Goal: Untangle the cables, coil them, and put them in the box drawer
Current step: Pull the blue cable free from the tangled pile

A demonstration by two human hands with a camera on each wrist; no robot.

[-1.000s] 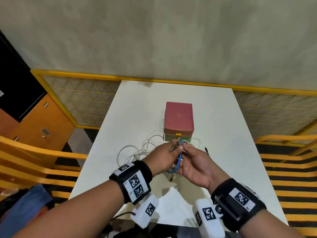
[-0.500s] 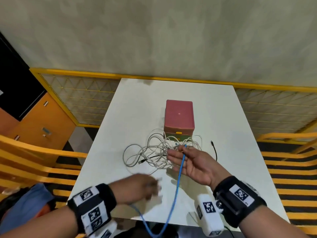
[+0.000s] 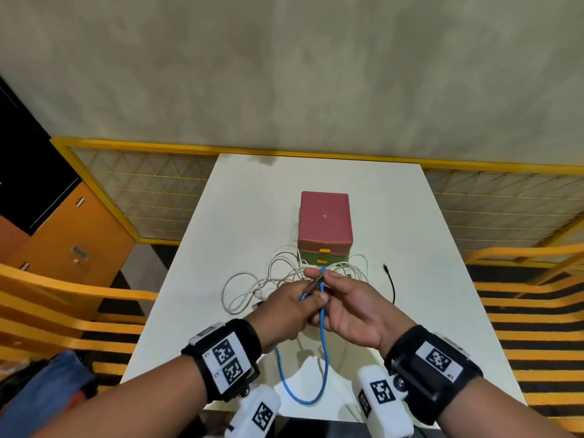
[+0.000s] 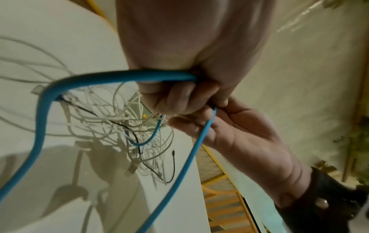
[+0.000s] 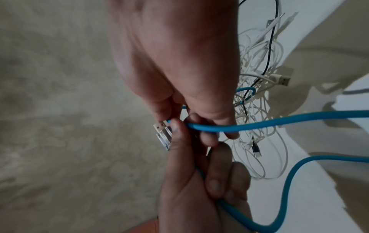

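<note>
Blue cable hangs in a loop toward the person, its ends pinched together between left hand and right hand above the bench

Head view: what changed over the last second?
The left hand swung down toward the near table edge, drawing out the thin blue cable, then came back up to the right hand; a long loop now hangs between them. The red box and white cable tangle stayed put.
</note>
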